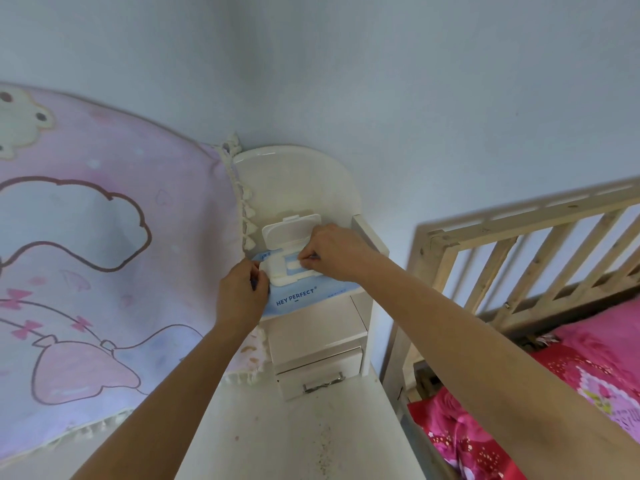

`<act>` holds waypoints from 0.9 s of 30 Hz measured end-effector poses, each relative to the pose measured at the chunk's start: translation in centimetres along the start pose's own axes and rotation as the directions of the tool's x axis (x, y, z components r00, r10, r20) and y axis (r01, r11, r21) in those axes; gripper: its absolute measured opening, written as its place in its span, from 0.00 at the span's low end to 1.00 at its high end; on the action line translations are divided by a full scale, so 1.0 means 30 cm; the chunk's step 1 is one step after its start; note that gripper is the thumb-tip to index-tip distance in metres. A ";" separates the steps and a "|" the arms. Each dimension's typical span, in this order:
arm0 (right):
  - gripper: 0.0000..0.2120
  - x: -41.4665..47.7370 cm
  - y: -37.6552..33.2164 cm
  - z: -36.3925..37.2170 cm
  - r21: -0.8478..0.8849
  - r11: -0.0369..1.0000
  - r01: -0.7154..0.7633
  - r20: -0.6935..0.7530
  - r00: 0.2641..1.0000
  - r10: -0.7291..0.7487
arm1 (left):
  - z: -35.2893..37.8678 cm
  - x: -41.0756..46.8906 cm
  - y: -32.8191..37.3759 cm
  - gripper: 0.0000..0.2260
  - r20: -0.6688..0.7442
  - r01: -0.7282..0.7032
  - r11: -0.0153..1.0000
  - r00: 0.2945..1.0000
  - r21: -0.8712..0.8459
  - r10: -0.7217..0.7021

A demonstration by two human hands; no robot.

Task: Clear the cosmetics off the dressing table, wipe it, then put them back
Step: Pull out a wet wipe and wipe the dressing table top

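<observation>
A blue pack of wet wipes marked "HEY PERFECT" lies on top of the small white drawer unit at the back of the dressing table. Its white flip lid stands open. My left hand grips the pack's left end. My right hand pinches at the white wipe in the lid's opening. The bare white tabletop shows dark specks and stains. No cosmetics are in view.
A pink cartoon cloth with a tasselled edge hangs along the left. A wooden bed rail and bright pink bedding sit close on the right. The unit's lower drawer has a metal handle. Pale blue walls meet behind.
</observation>
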State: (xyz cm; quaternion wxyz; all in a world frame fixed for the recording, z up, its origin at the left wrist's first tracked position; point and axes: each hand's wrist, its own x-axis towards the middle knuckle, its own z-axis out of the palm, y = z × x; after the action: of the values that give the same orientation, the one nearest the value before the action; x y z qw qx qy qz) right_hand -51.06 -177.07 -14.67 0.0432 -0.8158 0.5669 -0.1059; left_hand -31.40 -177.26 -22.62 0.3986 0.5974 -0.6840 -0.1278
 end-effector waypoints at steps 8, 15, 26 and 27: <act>0.07 0.045 -0.006 -0.014 -0.023 0.998 0.053 0.107 0.993 -0.050 | 0.002 -0.005 0.001 0.07 -0.002 0.001 1.000 1.000 -0.002 -0.001; 0.09 0.057 0.020 0.025 0.002 0.996 0.094 0.101 0.990 -0.093 | 0.004 -0.001 -0.005 0.07 -0.005 -0.006 1.000 1.000 0.002 0.006; 0.07 0.076 0.031 0.061 0.157 0.987 0.045 -0.033 0.999 -0.040 | 0.009 -0.002 -0.014 0.05 -0.010 -0.014 1.000 1.000 0.019 0.014; 0.05 0.077 0.024 0.067 0.130 0.990 0.062 -0.044 0.997 -0.057 | 0.011 -0.004 -0.013 0.05 -0.012 -0.011 1.000 1.000 0.017 0.011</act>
State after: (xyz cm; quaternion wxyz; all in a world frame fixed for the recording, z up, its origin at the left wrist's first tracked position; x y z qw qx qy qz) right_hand -50.49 -179.59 -16.47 0.0821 -0.8255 0.5349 -0.1605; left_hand -31.35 -177.36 -23.12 0.3983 0.5979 -0.6859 -0.1160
